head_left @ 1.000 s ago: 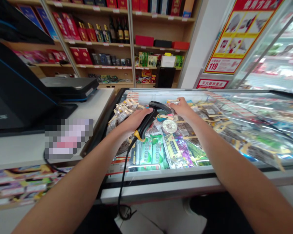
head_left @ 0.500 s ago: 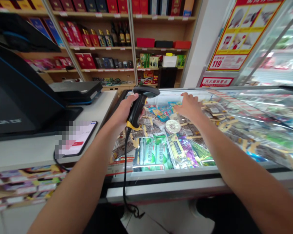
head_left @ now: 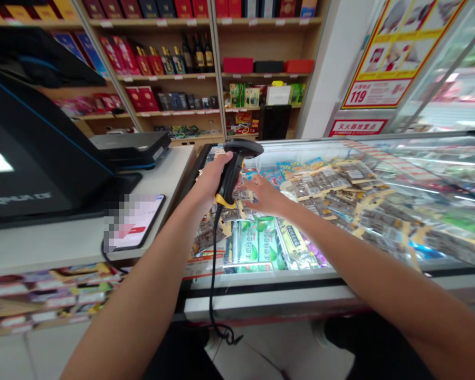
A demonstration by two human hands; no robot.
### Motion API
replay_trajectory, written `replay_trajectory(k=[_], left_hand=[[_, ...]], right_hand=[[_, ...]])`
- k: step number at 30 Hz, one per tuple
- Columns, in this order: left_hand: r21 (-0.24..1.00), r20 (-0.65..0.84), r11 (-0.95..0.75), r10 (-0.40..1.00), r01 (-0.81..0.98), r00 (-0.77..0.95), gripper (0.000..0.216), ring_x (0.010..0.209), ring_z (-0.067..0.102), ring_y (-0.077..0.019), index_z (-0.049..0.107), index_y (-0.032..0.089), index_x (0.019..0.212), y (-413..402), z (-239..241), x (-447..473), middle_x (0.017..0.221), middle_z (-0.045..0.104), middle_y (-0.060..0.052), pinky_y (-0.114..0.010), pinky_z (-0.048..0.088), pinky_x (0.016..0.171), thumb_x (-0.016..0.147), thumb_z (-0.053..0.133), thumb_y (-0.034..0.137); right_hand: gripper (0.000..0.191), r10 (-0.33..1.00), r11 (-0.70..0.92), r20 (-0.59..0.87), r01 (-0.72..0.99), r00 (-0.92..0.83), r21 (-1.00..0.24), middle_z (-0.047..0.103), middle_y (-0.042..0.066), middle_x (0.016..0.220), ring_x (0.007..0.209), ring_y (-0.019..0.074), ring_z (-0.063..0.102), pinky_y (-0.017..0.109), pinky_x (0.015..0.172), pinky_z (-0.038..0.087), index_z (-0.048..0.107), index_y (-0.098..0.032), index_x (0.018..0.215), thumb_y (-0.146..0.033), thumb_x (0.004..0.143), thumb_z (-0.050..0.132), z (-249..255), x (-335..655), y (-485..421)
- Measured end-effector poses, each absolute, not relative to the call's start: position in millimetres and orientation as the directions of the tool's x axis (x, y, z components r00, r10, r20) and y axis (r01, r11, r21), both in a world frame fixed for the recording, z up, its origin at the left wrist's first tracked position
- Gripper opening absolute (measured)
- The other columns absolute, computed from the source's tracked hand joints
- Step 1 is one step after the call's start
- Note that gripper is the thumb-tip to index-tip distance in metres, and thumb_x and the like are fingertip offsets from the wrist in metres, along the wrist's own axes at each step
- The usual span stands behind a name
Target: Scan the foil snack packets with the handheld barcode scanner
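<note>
My left hand [head_left: 209,178] is wrapped round the handle of a black barcode scanner [head_left: 236,163] with a yellow band and a black cable, held upright over the left end of a glass-topped chest freezer [head_left: 261,295]. My right hand [head_left: 263,194] reaches in from the right, just below and beside the scanner, fingers spread over the packets [head_left: 257,240] in the freezer. It holds nothing that I can see.
A white counter [head_left: 43,243] on the left carries a black till screen [head_left: 31,158], a phone [head_left: 136,227] and a black flat device [head_left: 129,148]. Shelves of bottles and boxes [head_left: 174,58] line the back wall. A red poster [head_left: 383,58] and a glass-fronted cabinet stand at the right.
My left hand lifted the scanner up from the freezer and toward the left. My right hand drew back from the far packets to a spot beside the scanner.
</note>
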State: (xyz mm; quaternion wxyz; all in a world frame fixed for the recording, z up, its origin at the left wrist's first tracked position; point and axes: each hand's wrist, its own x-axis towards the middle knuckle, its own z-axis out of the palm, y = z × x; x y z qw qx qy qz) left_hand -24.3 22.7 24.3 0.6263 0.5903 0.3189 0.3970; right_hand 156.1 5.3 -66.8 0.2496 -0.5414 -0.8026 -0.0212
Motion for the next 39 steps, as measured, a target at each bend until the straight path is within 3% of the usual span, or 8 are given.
replay_trajectory(k=[5,10,14,19,26,39], left_hand=[[0.993,0.072,-0.017,0.868,-0.114,0.491,0.040,0.043,0.053,-0.0113,0.064,0.014,0.084,21,23,-23,0.056,0.063,-0.003,-0.021,0.040,0.042,0.090,0.052,0.052],[0.987,0.097,-0.021,0.863,-0.158,0.496,0.040,0.044,0.054,-0.0116,0.063,0.015,0.085,24,23,-25,0.055,0.063,-0.003,-0.021,0.042,0.043,0.090,0.050,0.052],[0.985,0.053,0.035,0.870,-0.168,0.490,0.040,0.045,0.054,-0.0114,0.063,0.014,0.087,21,25,-22,0.056,0.062,-0.003,-0.020,0.043,0.044,0.090,0.048,0.051],[0.982,0.015,0.085,0.853,-0.167,0.521,0.041,0.042,0.052,-0.0113,0.062,0.014,0.082,11,25,-15,0.054,0.061,-0.003,-0.020,0.041,0.042,0.090,0.046,0.050],[0.969,-0.082,0.207,0.785,-0.136,0.614,0.044,0.040,0.053,-0.0128,0.062,0.013,0.073,-1,17,-5,0.051,0.060,-0.006,-0.021,0.039,0.040,0.090,0.040,0.047],[0.952,-0.074,0.253,0.739,-0.174,0.669,0.042,0.040,0.053,-0.0121,0.063,0.014,0.077,1,8,-1,0.052,0.060,-0.005,-0.021,0.040,0.042,0.086,0.050,0.052]], right_hand=[[0.027,0.819,0.449,0.497,0.860,-0.287,-0.243,0.055,0.012,0.117,0.115,0.0280,0.057,0.045,0.104,0.044,0.072,-0.023,0.114,-0.018,0.092,0.057,-63,166,8],[0.024,0.787,0.451,0.609,0.769,-0.103,-0.453,0.058,0.011,0.107,0.109,0.0253,0.058,0.041,0.102,0.045,0.073,-0.018,0.100,-0.016,0.088,0.052,-52,187,13],[0.024,0.760,0.464,0.649,0.694,0.007,-0.550,0.062,0.009,0.094,0.106,0.0251,0.057,0.040,0.099,0.044,0.065,-0.020,0.086,-0.012,0.085,0.043,-49,209,21],[0.015,0.764,0.497,0.625,0.475,0.157,-0.726,0.061,0.003,0.084,0.079,0.0201,0.058,0.035,0.081,0.048,0.055,-0.023,0.088,-0.019,0.089,0.040,-47,225,28],[0.021,0.516,0.546,0.830,0.666,0.211,-0.509,0.064,0.006,0.095,0.097,0.0212,0.060,0.035,0.090,0.046,0.057,-0.024,0.088,-0.015,0.093,0.038,-32,232,17],[0.024,0.486,0.491,0.863,0.773,0.141,-0.402,0.060,0.008,0.095,0.097,0.0220,0.058,0.036,0.092,0.046,0.055,-0.024,0.088,-0.009,0.089,0.036,-30,240,16]])
